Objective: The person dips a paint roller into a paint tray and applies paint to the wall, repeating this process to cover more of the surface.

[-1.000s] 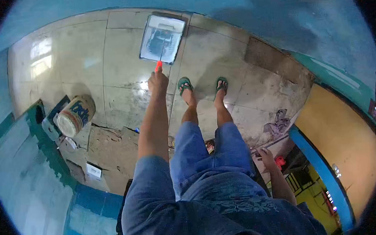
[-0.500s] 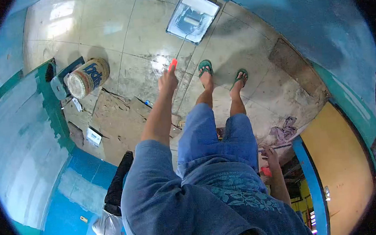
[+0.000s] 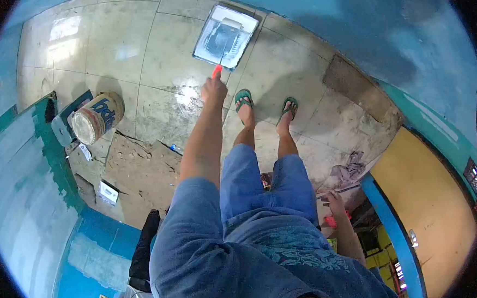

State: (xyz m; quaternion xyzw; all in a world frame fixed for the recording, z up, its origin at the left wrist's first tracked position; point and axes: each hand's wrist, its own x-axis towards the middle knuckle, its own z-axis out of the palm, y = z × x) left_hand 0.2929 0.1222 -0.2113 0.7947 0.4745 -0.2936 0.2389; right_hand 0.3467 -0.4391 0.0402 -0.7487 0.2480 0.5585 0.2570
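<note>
My left hand (image 3: 213,90) is wrapped round the red-orange handle of a paint roller (image 3: 217,71), with that arm stretched forward. The roller's pale sleeve (image 3: 232,22) lies at the far end of a paint tray (image 3: 204,51). White paint coats the tray, and streaks of it cover the darker patch in its middle. By my right thigh hangs my right hand (image 3: 334,200), its fingers apart and nothing visible in them. A thin dark bar and a red object (image 3: 330,220) appear close to it; I cannot make out what the red object is.
My feet in green flip-flops (image 3: 243,100) stand on the tiled floor. A paint bucket (image 3: 97,118) lies left, near stained cardboard (image 3: 141,171). A crumpled cloth (image 3: 349,168) lies right, by a yellow door (image 3: 428,208). A person's dark-clothed leg (image 3: 145,247) shows lower left. Blue walls surround the floor.
My left hand has moved forward, closer to the tray, and the roller sleeve has gone from the tray's middle to its far end. The whole view has shifted slightly. My right hand stays low.
</note>
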